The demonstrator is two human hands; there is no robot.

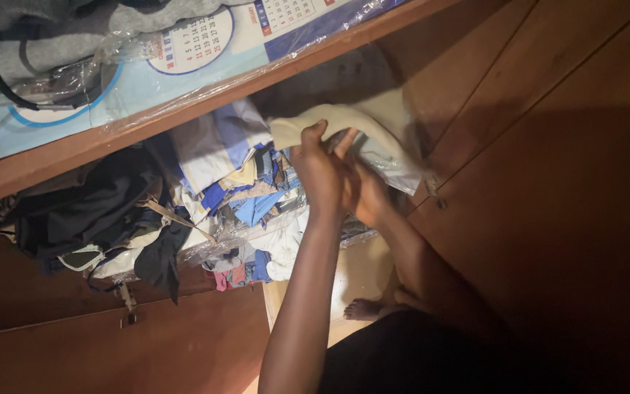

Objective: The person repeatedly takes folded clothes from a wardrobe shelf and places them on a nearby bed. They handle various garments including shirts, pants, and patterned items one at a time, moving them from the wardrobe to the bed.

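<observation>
Reaching up from the bottom of the view, the person's left hand [321, 171] closes its fingers [313, 133] over the near edge of a cream-coloured cloth [344, 120], thumb and fingers pinched together on the fabric. Just right of it, the right hand [368, 195] presses against the left one below the same cloth; its fingers are partly hidden behind the left hand, so whether it grips the fabric or only supports it cannot be told. Below the cloth, between the two forearms, a bare foot [363, 309] stands on a pale floor [362, 273].

The cloth is held up in front of a wooden wardrobe, at the open compartment's right side, with a crinkled clear plastic bag [395, 164] hanging touching its underside. Right of the cloth, a brown wardrobe door [548, 146] fills the frame, much of it in shadow.

Left of the cloth and farther in, a jumbled pile of clothes [246, 190] lies on the shelf: blue, white and beige pieces stacked loosely, some in thin plastic. Farther left of that pile, dark garments [96, 211] slump with a tan strap across them.

Above the cloth runs the wooden shelf edge [205, 102]. On that upper shelf lies a light blue calendar sheet [184, 51] under clear plastic, and at the far left a grey garment [38, 44] with a black cord rests on it.
</observation>
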